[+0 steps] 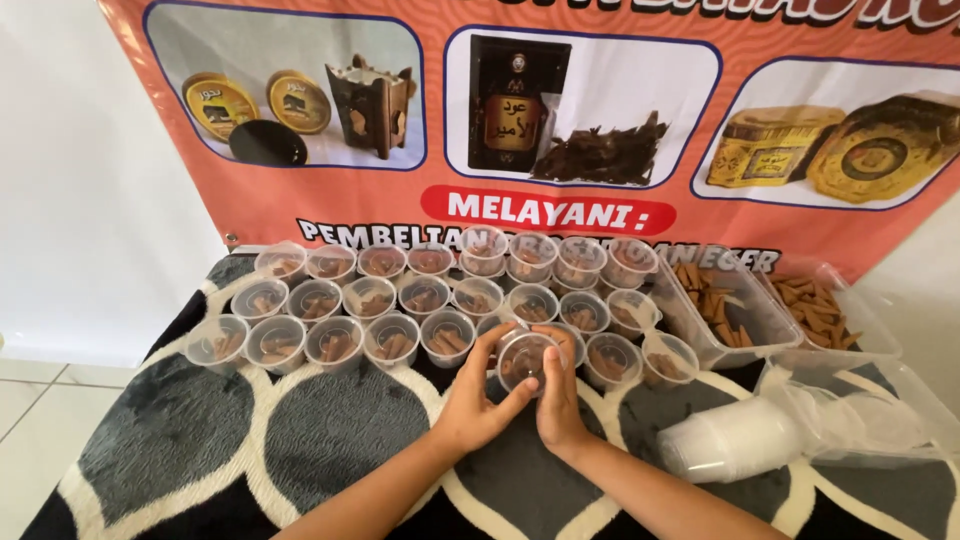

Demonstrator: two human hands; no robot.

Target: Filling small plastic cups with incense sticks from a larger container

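Left hand (pixel 478 400): curled around the near-left side of a small clear lidded cup (pixel 524 360), thumb along the rim, fingers wrapped on the wall.
Right hand (pixel 556 398): pressed against the cup's right side, fingers bent over its lid; both hands close on the same cup.
Cup: between the two hands, just beyond the palms, upright, holding brown stick pieces; roughly equally near to both hands.
Cup position: at the near edge of the rows of filled cups (pixel 420 300), touching or just beside its neighbours.
Right of the hands: stack of empty clear cups (pixel 735 440) lying on its side in a plastic bag, long axis left to right.
Beyond right: two open clear tubs of brown sticks (pixel 725 310).
Table: grey, black and cream patterned cloth (pixel 250 430).
Beyond the rows: orange banner (pixel 300 200), white panels picturing tins, a dark box and a burner; red oval label below centre.
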